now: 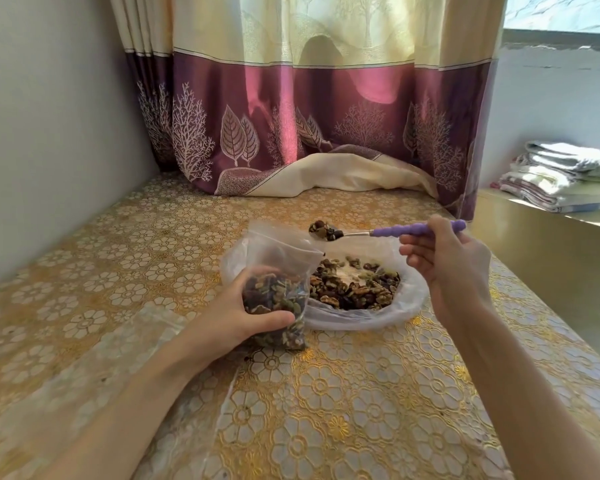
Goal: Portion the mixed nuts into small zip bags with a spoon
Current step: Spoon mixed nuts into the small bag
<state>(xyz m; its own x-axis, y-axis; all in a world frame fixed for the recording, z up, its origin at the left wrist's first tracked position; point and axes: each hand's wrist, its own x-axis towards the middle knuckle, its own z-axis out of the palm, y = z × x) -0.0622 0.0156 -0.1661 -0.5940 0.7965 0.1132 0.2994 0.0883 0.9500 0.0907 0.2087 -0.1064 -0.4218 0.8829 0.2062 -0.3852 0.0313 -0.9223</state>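
A heaped spoonful of mixed nuts is held above the open mouth of a small zip bag.

The small clear plastic zip bag (280, 282), partly filled with nuts and dried fruit, is gripped around its middle by the left hand (238, 315), fingers curled round it, its base on the gold floral-patterned table (125, 271). The metal spoon with a purple ribbed handle (388, 231) is pinched at its handle by the right hand (447, 261), its loaded bowl just right of and above the bag's mouth. The pile of mixed nuts (354, 289) lies on a crumpled clear plastic sheet (409, 299), just right of the bag. A purple and cream curtain (291, 116) hangs at the far side; folded towels (565, 176) are stacked far right.
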